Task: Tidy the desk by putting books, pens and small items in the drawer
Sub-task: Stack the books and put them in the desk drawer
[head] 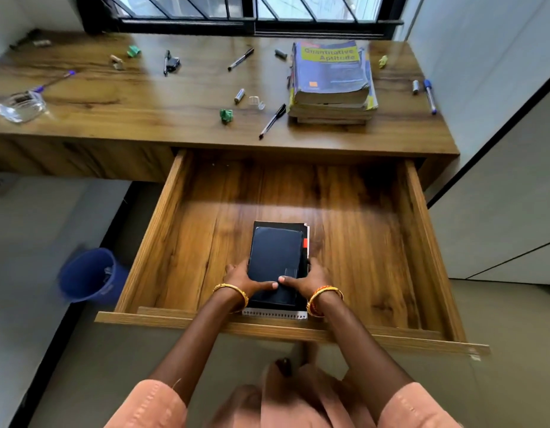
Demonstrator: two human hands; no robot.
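A small stack of dark notebooks [277, 254], the lowest one spiral-bound, lies at the front middle of the open wooden drawer [375, 242]. My left hand [247, 281] grips the stack's near left side, thumb on the top cover. My right hand [304, 281] grips the near right side, thumb also on the cover. On the desk [175, 118] behind, a pile of thick books [331, 81] stands at the right. Several pens lie scattered, among them a black pen [272, 120] close to the pile and a blue marker [429, 95] at the far right.
Green crumpled scraps [226, 115], a battery [239, 95], a clear clip [256, 101] and a glass ashtray [20, 108] sit on the desk. A blue bin [88, 276] stands on the floor to the left of the drawer. A window runs behind the desk, cabinets at right.
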